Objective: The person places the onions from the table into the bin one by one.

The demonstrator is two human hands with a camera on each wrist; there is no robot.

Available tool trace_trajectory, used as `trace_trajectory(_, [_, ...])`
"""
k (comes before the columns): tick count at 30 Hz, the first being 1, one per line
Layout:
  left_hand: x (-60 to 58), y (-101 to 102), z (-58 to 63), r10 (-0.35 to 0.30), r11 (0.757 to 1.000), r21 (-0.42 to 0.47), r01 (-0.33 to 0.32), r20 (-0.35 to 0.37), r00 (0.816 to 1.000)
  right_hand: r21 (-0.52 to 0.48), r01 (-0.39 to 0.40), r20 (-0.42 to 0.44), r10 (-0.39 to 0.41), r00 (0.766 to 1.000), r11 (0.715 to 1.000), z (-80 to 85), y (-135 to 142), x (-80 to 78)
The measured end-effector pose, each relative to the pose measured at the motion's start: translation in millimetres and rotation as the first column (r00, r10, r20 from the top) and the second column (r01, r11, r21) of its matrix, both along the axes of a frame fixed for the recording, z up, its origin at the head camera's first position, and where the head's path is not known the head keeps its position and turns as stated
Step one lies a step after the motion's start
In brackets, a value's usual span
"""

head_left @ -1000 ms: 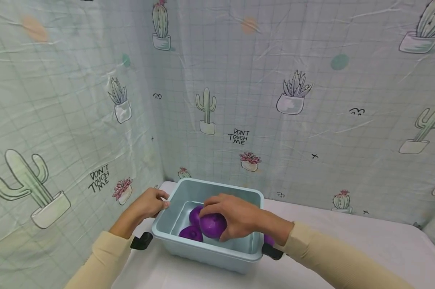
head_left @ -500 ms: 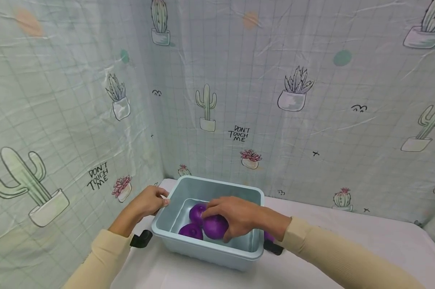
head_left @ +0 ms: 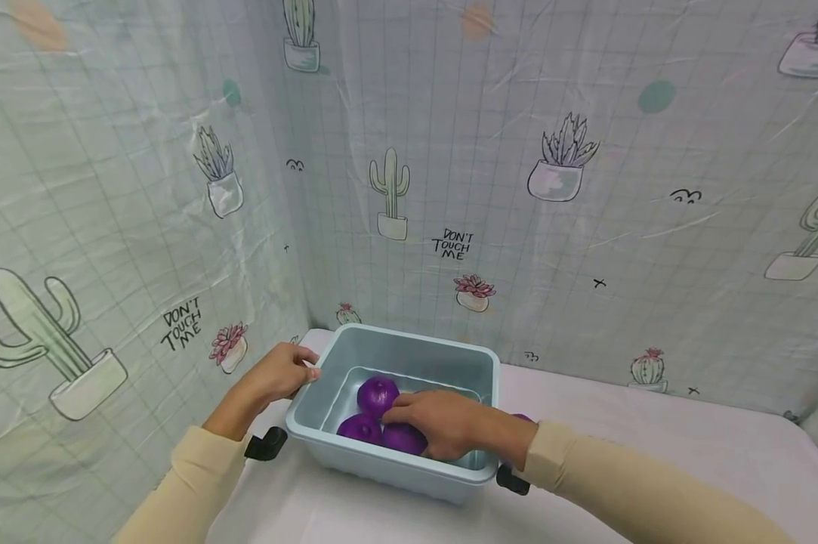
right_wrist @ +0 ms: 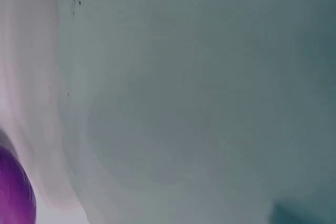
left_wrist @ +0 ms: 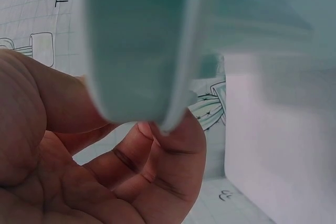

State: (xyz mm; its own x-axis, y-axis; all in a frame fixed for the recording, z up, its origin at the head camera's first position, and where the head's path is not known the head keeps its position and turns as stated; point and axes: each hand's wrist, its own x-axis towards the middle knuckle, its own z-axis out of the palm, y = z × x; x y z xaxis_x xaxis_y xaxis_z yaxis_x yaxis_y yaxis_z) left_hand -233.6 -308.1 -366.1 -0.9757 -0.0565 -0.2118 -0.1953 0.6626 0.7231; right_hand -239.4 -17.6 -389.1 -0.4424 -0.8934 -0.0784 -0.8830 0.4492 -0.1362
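A pale blue-grey plastic bin (head_left: 391,462) stands on the white table. My left hand (head_left: 278,372) pinches its left rim between thumb and fingers; the left wrist view shows the rim (left_wrist: 137,106) close up between them. Inside the bin, my right hand (head_left: 446,425) grips a round, glossy purple onion (head_left: 402,439) low near the floor, partly covering it. Two more purple onions lie to its left: one at the back (head_left: 378,396), one at the front (head_left: 359,428). The right wrist view catches mostly bin wall, with the right hand out of sight.
Another purple onion (right_wrist: 14,190) lies outside the bin on the right, mostly hidden by the right forearm in the head view. White tabletop (head_left: 626,408) extends to the right. Cactus-print sheets (head_left: 490,151) hang behind and at the left.
My right hand has lowered the purple onion to the bin's floor, beside the front one. The back onion shows more fully. My left hand stays at the rim; the head view has tilted slightly down.
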Motion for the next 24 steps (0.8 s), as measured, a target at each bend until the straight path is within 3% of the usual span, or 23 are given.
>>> trace_trajectory(4, [0.5,0,1.7,0.001,1.0,0.0,-0.001,-0.003,1.0,0.015,0.012,-0.04,-0.011,0.999,1.0,-4.2,-2,0.6])
trace_trajectory(8, [1.9,0,2.0,-0.01,1.0,0.021,0.01,0.0,1.0,0.008,0.055,0.003,-0.055,0.998,0.998,-2.7,2,-1.6])
trace_trajectory(12, [2.1,0,1.5,-0.031,0.999,0.038,0.031,-0.004,1.0,-0.101,0.115,0.035,-0.112,0.993,0.988,10.3,18,-6.0])
trace_trajectory(14, [1.7,0,1.6,-0.039,0.998,0.041,0.039,-0.005,0.999,-0.196,0.157,0.03,-0.154,0.988,0.968,19.3,30,-7.4])
trace_trajectory(16, [1.6,0,1.5,-0.042,0.998,0.04,0.042,-0.004,0.999,-0.292,0.219,0.029,-0.221,0.975,0.931,27.2,45,-7.3])
trace_trajectory(18, [1.6,0,1.9,-0.046,0.998,0.043,0.046,-0.002,0.999,-0.387,0.292,0.043,-0.299,0.953,0.875,32.0,62,-6.9])
trace_trajectory(21, [1.5,0,2.1,-0.045,0.998,0.046,0.045,0.0,0.999,-0.513,0.402,0.094,-0.416,0.905,0.759,29.3,91,-7.9])
trace_trajectory(24, [2.2,-1,2.6,-0.042,0.998,0.045,0.042,0.004,0.999,-0.576,0.498,0.159,-0.509,0.846,0.648,11.4,121,-8.7])
